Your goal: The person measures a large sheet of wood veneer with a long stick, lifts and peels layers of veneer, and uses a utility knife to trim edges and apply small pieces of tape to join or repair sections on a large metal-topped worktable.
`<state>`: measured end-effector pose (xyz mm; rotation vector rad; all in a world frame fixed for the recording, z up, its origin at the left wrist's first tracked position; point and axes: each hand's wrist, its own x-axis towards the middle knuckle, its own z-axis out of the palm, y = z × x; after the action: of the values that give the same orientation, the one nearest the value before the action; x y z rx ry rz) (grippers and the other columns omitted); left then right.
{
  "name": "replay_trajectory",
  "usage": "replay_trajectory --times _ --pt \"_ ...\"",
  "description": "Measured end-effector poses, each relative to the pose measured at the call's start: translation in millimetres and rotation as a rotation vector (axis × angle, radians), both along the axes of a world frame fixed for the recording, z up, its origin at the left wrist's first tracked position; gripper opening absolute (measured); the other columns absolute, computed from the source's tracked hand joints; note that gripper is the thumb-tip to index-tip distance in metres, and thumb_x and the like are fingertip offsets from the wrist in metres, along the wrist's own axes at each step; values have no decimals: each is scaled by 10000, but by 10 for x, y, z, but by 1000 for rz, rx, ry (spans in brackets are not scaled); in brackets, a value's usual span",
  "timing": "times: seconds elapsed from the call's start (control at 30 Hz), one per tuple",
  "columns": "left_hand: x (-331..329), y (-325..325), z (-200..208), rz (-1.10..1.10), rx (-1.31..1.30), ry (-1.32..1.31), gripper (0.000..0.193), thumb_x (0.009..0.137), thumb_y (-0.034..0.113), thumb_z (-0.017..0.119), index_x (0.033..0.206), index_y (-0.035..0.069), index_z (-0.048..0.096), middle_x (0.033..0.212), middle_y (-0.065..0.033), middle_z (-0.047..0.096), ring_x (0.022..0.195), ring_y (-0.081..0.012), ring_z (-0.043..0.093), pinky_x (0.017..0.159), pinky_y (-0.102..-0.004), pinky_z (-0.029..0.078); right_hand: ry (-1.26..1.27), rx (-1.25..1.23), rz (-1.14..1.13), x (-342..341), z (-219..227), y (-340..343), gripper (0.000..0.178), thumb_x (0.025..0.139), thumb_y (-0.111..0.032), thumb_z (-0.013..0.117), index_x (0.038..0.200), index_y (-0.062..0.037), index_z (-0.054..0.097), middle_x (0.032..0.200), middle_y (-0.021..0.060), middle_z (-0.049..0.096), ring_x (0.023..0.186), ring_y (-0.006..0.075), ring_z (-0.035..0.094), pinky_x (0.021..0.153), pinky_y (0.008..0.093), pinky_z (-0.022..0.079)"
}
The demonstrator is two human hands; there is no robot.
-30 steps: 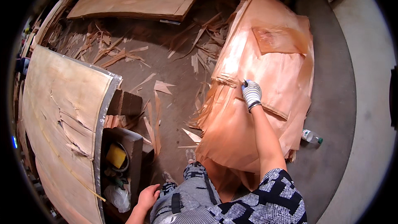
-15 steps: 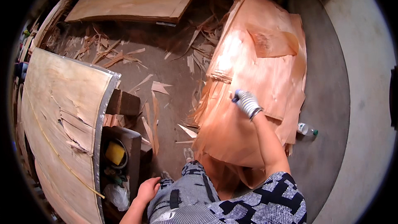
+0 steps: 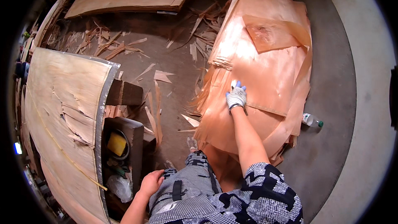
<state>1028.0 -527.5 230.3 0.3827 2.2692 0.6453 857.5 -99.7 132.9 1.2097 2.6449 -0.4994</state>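
Note:
My right hand (image 3: 237, 98), in a striped glove with blue fingertips, is over the middle of a stack of thin orange-brown wood veneer sheets (image 3: 265, 79). A small pale thing (image 3: 233, 84) shows at its fingertips, too small to name; the fingers look closed around it. A loose, curled veneer piece (image 3: 269, 33) lies across the far part of the stack, and a long narrow strip (image 3: 290, 116) runs down its right side. My bare left hand (image 3: 152, 182) hangs by my left thigh, fingers loosely stretched and holding nothing visible.
Left stands a pale board stack (image 3: 66, 95) with a thin yellow rod (image 3: 62, 149). Beside it are dark blocks (image 3: 124, 93), a container with a yellow sponge-like block (image 3: 117, 144) and a plastic bag (image 3: 121, 187). Veneer scraps (image 3: 124, 49) litter the floor; a bottle (image 3: 311, 120) lies right.
My right hand has moved left and slightly up across the veneer, its fingers now pointing away from me. The strip on the right side shows more of its length. My left hand stays by my thigh.

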Motion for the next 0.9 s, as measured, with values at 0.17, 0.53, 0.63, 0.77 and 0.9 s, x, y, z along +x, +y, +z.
replay_trajectory --times 0.17,0.53,0.63,0.77,0.9 --pt "77 -157 -42 125 -20 28 322 770 156 564 1061 19 557 1014 -157 587 938 -309 555 816 -368 444 378 -342 -35 165 -271 168 410 717 -173 630 1073 -6 516 1006 207 573 935 298 561 817 358 444" --pt "-827 602 -196 198 292 -108 430 855 318 492 1199 60 478 1118 -151 557 1029 -286 531 867 -354 416 475 -1131 -16 780 902 -660 61 797 -92 566 754 -87 523 629 -35 482 515 52 389 451 204 330" --pt "-1135 1389 70 640 646 -242 514 810 326 552 1236 62 433 1129 -157 550 1041 -267 527 880 -333 406 354 -1178 286 1084 880 -1257 69 787 -76 590 770 -59 525 653 -31 477 535 48 390 470 204 349" --pt "-1508 1508 -105 346 241 119 269 769 180 500 1001 84 597 934 -203 597 876 -346 574 776 -400 443 234 -1384 134 1260 1253 -1733 126 790 -56 578 906 -14 554 672 7 544 495 49 428 438 182 357" --pt "-1724 916 74 469 231 171 253 810 215 441 851 51 629 860 -193 608 791 -318 580 734 -403 438 462 -1127 -109 963 1132 -1193 212 810 -56 513 1020 -44 529 689 21 567 448 41 411 379 161 310"
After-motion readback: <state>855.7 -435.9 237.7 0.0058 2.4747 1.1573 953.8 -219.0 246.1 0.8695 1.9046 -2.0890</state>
